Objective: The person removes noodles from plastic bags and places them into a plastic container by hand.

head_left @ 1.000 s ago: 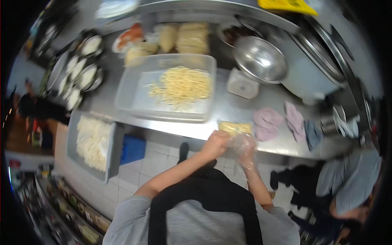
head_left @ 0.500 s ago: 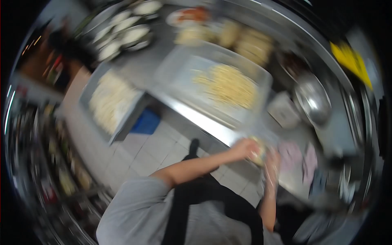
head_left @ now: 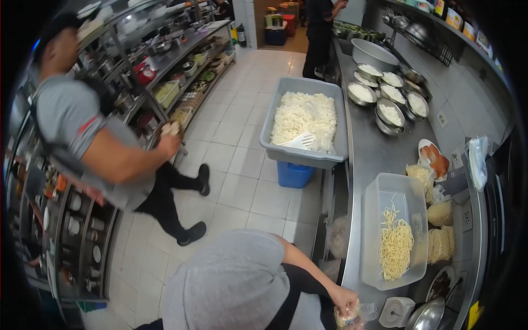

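Observation:
My left hand (head_left: 345,300) is closed on the top of a small clear plastic bag of noodles (head_left: 344,318) at the bottom edge of the view. Against the bag's lower right side is my right hand (head_left: 356,324), mostly cut off by the frame edge; its visible fingers appear closed on the bag. Clear plastic film (head_left: 369,312) sticks out beside the hands. Ahead of them, a translucent tub (head_left: 369,242) stands on the steel counter with loose yellow noodles (head_left: 396,250) inside. A white kitchen scale (head_left: 395,312) sits to the right.
Bagged noodles (head_left: 440,245) line the wall beside the tub. Rice-filled bowls (head_left: 391,115) stand farther along the counter (head_left: 360,159). A grey bin of rice (head_left: 267,129) rests above a blue container (head_left: 294,175). A co-worker (head_left: 93,121) walks in the aisle at left, near shelves.
My view has swung left and up, bringing the aisle and a co-worker into sight. Both hands stay at the noodle bag, now at the bottom edge.

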Available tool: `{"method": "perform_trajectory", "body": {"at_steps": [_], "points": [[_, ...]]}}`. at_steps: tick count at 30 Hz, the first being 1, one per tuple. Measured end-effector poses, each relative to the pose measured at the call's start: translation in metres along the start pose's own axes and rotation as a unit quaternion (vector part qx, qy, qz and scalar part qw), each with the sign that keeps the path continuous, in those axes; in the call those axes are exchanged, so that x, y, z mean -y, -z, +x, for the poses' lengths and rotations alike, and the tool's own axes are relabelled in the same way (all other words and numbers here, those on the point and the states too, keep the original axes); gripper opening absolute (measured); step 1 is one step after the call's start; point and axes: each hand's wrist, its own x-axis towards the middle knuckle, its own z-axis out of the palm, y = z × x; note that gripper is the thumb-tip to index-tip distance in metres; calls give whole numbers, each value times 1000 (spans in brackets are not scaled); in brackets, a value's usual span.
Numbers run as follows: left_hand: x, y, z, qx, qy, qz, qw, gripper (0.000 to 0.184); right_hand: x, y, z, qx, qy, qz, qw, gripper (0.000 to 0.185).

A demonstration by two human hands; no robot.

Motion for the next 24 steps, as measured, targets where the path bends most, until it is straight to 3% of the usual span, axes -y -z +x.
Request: {"method": "perform_trajectory", "body": {"at_steps": [2, 5, 9, 11, 12, 14, 18, 21, 23, 24], "points": [[-20, 1, -8, -20, 72, -33, 997, 12, -6, 1, 3, 17, 18, 10, 1000, 26], [-13, -14, -13, -108, 51, -54, 991, 13, -13, 7, 1, 33, 32, 27, 999, 26], [-18, -26, -17, -143, 98, -35, 984, 13, -23, 15, -3, 54, 52, 37, 997, 26], [-10, -29, -17, -192, 73, 116, 972, 14, -26, 18, -2, 59, 58, 42, 996, 26], [-8, -34, -17, -196, 73, 116, 971, 14, -28, 20, -2, 60, 59, 45, 995, 26], [-28, -38, -25, -219, 106, -77, 967, 16, -30, 22, 1, 62, 63, 47, 995, 26], [-31, -52, -28, -226, 84, -77, 968, 18, -35, 25, 3, 64, 76, 48, 994, 26], [-51, -46, -38, -215, 81, 56, 972, 28, -35, 23, 8, 69, 85, 50, 993, 26], [-46, -48, -32, -272, -57, 198, 940, 41, -34, 22, 13, 68, 87, 48, 993, 26], [-40, -45, -26, -238, -89, 181, 950, 53, -34, 21, 15, 66, 89, 48, 993, 26]]}}
